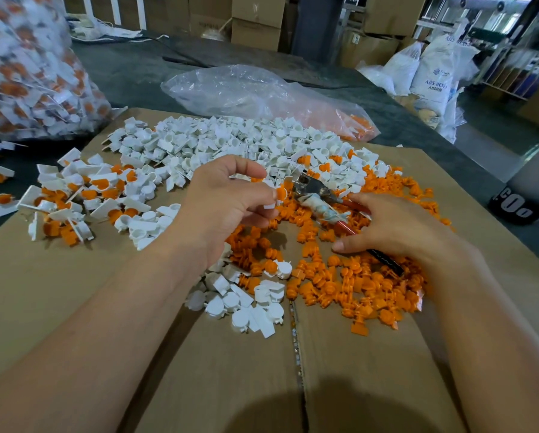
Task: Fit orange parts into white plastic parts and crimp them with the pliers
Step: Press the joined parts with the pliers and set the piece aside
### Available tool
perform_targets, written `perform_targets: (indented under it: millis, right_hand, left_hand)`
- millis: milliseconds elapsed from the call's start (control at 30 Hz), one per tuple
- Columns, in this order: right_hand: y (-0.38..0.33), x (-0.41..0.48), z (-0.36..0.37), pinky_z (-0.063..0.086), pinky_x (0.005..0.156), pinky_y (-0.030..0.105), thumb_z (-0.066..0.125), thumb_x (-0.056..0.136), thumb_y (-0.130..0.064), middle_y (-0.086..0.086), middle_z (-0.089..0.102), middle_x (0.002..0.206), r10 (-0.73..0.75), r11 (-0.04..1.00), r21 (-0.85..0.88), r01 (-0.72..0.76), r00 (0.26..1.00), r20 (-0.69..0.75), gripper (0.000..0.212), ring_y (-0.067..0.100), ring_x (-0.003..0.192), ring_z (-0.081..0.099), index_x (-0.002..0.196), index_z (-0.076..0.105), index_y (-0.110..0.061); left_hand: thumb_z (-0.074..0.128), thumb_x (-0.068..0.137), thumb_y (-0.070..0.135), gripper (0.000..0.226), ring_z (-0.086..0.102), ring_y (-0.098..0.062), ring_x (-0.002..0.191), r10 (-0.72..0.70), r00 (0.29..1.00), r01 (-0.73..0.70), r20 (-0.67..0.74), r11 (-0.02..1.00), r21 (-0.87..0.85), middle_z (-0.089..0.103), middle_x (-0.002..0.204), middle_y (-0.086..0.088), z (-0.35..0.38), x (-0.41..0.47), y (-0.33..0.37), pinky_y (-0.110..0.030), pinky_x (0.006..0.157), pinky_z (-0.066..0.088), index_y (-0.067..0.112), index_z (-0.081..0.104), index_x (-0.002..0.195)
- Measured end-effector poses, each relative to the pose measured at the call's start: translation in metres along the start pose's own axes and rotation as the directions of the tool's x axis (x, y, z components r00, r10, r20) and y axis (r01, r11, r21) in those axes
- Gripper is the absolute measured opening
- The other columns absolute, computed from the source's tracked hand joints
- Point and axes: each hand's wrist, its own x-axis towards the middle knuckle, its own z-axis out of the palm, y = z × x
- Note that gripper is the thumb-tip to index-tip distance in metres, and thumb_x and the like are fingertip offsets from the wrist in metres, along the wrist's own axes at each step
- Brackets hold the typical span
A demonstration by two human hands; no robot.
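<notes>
Over the orange pile (355,285), I have the left hand (227,198) pinching a white part (269,205) with orange insert (281,192) beside the pliers (315,190), presumably for crimping; right hand (399,229) lies over the handles (344,228), grip unclear.

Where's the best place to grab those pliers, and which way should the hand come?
Grip the pliers by their two red handles, coming from the right, where the right hand lies over them. The metal head points left at the white part pinched by the left hand, so the handles trail rightward.
</notes>
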Motion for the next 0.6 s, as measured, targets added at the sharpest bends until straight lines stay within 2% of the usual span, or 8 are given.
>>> perform_targets:
  millis: [100, 167, 267, 367, 500, 600]
  right_hand:
    - [0.001, 0.0, -0.001, 0.032, 0.104, 0.041, 0.072, 0.063, -0.058, 0.002, 0.034, 0.146, 0.004, 1.0, -0.019, -0.004, 1.0, -0.001, 0.096, 0.024, 0.132, 0.032, 0.143, 0.028, -0.026]
    - [-0.001, 0.0, -0.002, 0.039, 0.093, 0.036, 0.076, 0.063, -0.05, 0.003, 0.044, 0.137, 0.003, 0.999, 0.046, -0.001, 0.999, -0.051, 0.086, 0.023, 0.123, 0.041, 0.136, 0.041, -0.024]
    - [-0.003, 0.0, -0.002, 0.037, 0.076, 0.029, 0.076, 0.065, -0.034, 0.005, 0.053, 0.123, -0.007, 0.997, 0.07, 0.021, 0.98, -0.197, 0.065, 0.022, 0.109, 0.047, 0.124, 0.053, -0.02]
    - [-0.005, -0.002, -0.002, 0.035, 0.077, 0.03, 0.072, 0.067, -0.03, 0.007, 0.053, 0.125, -0.009, 0.999, 0.038, 0.022, 0.953, -0.303, 0.064, 0.024, 0.113, 0.046, 0.126, 0.052, -0.017]
    - [-0.013, -0.01, -0.006, 0.033, 0.073, 0.03, 0.066, 0.071, -0.028, 0.006, 0.055, 0.118, -0.072, 0.992, 0.065, 0.107, 0.911, -0.406, 0.054, 0.023, 0.108, 0.047, 0.122, 0.054, -0.019]
    - [-0.024, -0.015, -0.003, 0.033, 0.069, 0.029, 0.06, 0.077, -0.023, 0.006, 0.059, 0.11, -0.139, 0.981, 0.052, 0.186, 0.866, -0.481, 0.04, 0.022, 0.1, 0.049, 0.116, 0.057, -0.017]
  left_hand:
    - [0.064, 0.075, -0.009, 0.023, 0.06, -0.013, 0.047, 0.012, 1.0, -0.012, 0.006, 1.0, 0.021, 0.062, 0.05, -0.001, -0.001, 0.001, -0.001, -0.018, 0.044, 0.048, 0.012, 0.058, 0.082]
    - [0.064, 0.076, -0.009, 0.022, 0.06, -0.011, 0.048, 0.022, 0.999, -0.023, 0.024, 0.999, 0.025, 0.063, 0.051, 0.0, -0.001, 0.001, -0.002, -0.018, 0.046, 0.049, 0.011, 0.061, 0.086]
    - [0.064, 0.078, -0.007, 0.023, 0.062, -0.01, 0.052, 0.035, 0.999, -0.036, 0.041, 0.999, 0.028, 0.063, 0.052, 0.002, -0.002, 0.002, -0.004, -0.018, 0.049, 0.05, 0.009, 0.063, 0.093]
    - [0.064, 0.079, -0.007, 0.022, 0.063, -0.009, 0.053, 0.031, 0.999, -0.031, 0.021, 0.999, 0.014, 0.063, 0.055, -0.001, -0.002, 0.002, -0.005, -0.018, 0.051, 0.051, 0.009, 0.064, 0.092]
    - [0.062, 0.08, -0.008, 0.018, 0.061, -0.01, 0.053, 0.009, 0.998, -0.014, -0.056, 0.997, -0.074, 0.064, 0.074, -0.013, -0.002, 0.005, -0.006, -0.017, 0.05, 0.05, 0.01, 0.064, 0.085]
    - [0.06, 0.081, -0.01, 0.02, 0.061, -0.01, 0.051, 0.006, 0.993, -0.024, -0.114, 0.988, -0.153, 0.063, 0.068, -0.01, -0.001, 0.006, -0.007, -0.016, 0.049, 0.049, 0.009, 0.062, 0.079]
